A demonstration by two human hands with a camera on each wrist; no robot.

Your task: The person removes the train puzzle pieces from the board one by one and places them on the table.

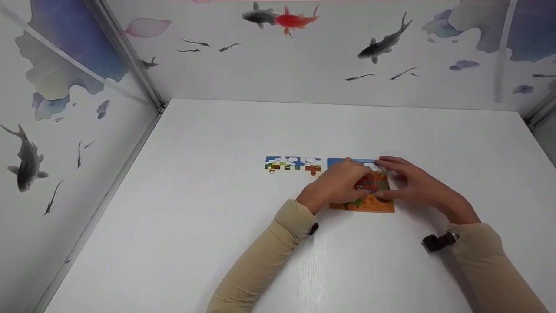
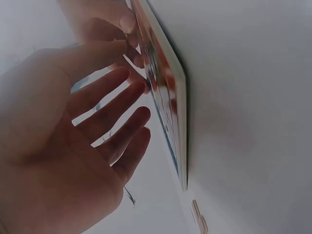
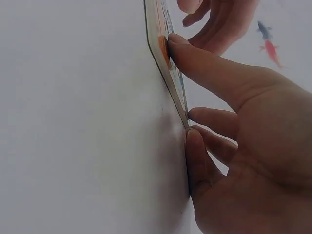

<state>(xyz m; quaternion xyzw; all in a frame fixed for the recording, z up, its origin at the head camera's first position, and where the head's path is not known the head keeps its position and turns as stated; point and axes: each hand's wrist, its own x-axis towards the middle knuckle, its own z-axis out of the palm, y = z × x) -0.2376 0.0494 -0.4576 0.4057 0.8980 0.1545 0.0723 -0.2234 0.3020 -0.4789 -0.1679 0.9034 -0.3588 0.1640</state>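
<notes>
I see the left hand (image 1: 341,180) loosely spread over the puzzle (image 1: 371,204), the right hand (image 1: 415,182), also spread, touching its right side.

White table (image 1: 173,217), pale walls (image 1: 304,74) with grey and red fish (image 1: 382,47), metal corner post (image 1: 127,52)

The white table (image 1: 173,182) has a faintly glossy top; on it lies a flat, colourful puzzle board (image 1: 373,205), picture side up; just beside the board's left edge lies a short row of loose puzzle pieces (image 1: 293,161), printed sides up.
</notes>
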